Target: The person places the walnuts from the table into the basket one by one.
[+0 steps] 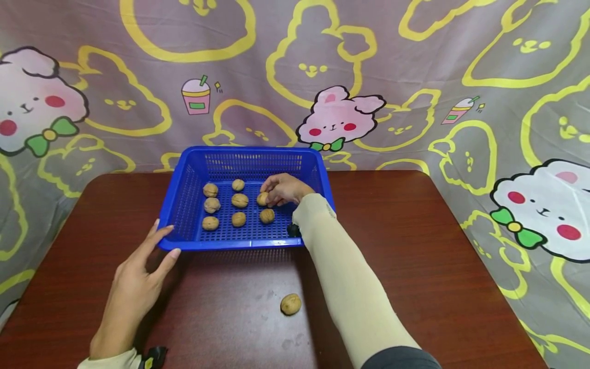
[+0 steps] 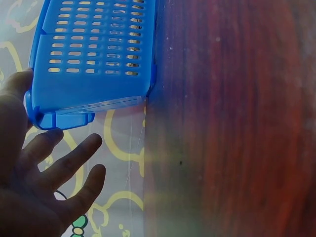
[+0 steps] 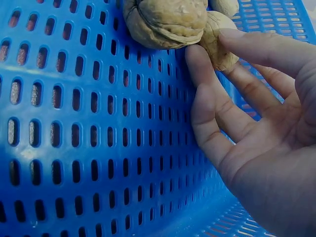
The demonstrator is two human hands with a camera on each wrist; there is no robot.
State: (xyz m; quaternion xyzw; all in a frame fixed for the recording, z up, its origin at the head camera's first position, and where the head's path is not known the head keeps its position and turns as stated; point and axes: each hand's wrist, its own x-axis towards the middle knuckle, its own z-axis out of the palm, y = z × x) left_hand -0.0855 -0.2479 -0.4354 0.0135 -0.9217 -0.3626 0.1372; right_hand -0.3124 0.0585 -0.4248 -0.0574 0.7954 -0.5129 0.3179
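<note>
A blue plastic basket [image 1: 251,244] with slotted walls holds several walnuts, set out in rough rows on its floor. Inside it, toward the right, my right hand [image 1: 287,189] pinches a walnut [image 3: 219,42] between thumb and fingertips, low over the basket floor. Beside that one lies another walnut [image 3: 168,22], near the fingertips. My left hand [image 1: 133,279] is at the basket's front left corner, its thumb and index finger spread and touching the rim; the other fingers [image 2: 74,158] stay extended and apart. One walnut [image 1: 291,304] lies on the table in front of the basket.
The brown wooden table [image 1: 392,230] carries the basket near its far edge. Behind it hangs a patterned cloth [image 1: 258,77] with cartoon rabbits. A small black object [image 1: 293,230] shows beneath my right wrist.
</note>
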